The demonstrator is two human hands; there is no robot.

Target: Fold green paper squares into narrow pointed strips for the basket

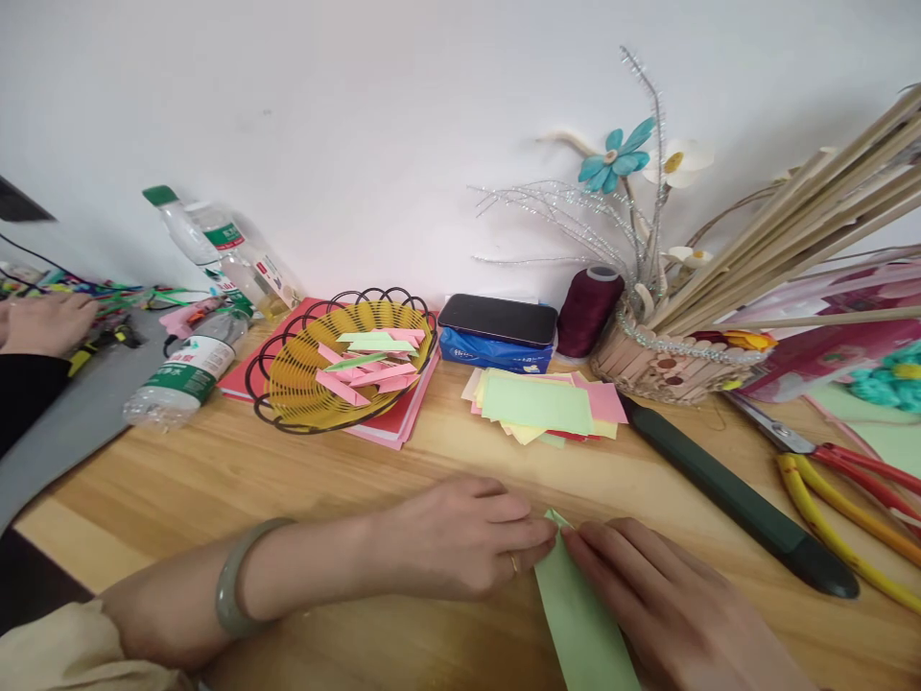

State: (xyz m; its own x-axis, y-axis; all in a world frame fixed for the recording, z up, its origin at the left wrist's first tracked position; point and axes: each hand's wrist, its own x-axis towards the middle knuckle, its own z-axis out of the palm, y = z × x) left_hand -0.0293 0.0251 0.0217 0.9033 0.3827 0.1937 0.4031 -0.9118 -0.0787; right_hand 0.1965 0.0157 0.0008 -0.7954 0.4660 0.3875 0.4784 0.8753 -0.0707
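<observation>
A folded strip of light green paper [581, 624] lies on the wooden table in front of me, its far end creased to a point. My left hand [467, 537], with a ring and a bangle on that arm, pinches the strip's far tip from the left. From the right, my right hand [648, 585] presses its fingertips on the same end of the paper. Beyond my hands sits a stack of green, yellow and pink paper slips [536, 403]. Folded pink and green paper pieces [374, 365] lie in a yellow woven basket [288, 393].
Behind the slips, a phone [496, 319] rests on a blue packet [496, 350], beside a maroon thread spool [590, 312]. A dark green cutter-like tool [741, 499] and scissors [849, 461] lie right. Plastic bottles [191, 369] stand and lie left, near another person's hand [50, 321].
</observation>
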